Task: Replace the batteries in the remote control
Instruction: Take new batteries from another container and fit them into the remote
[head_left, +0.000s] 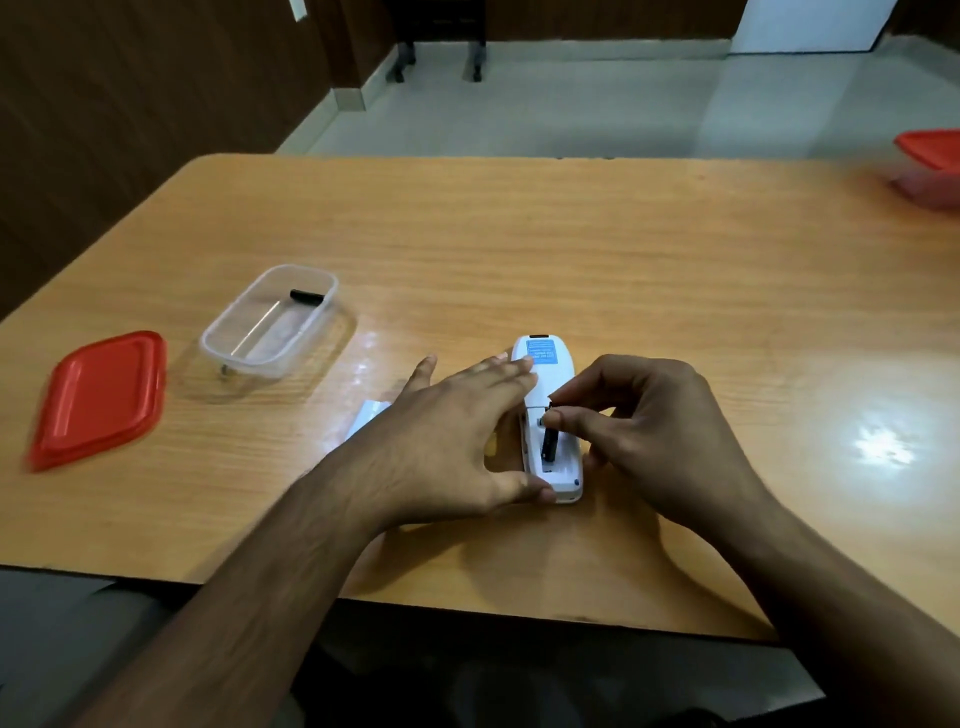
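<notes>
Nearest, lower centre: right hand (649, 421), fingertips (558, 415) curled and pinching the far end of a black AAA battery (549, 442), tipped up out of the open compartment. Left hand (457, 431) spread nearly flat, steadying the white remote control (545, 379) from its left, thumb at the near end. Long axis of remote and battery running up-frame, away from the body; battery directly under the right fingertips. Further out, centre left: clear plastic container (270, 322) holding another battery (307, 297), red lid (98, 395) beside it.
</notes>
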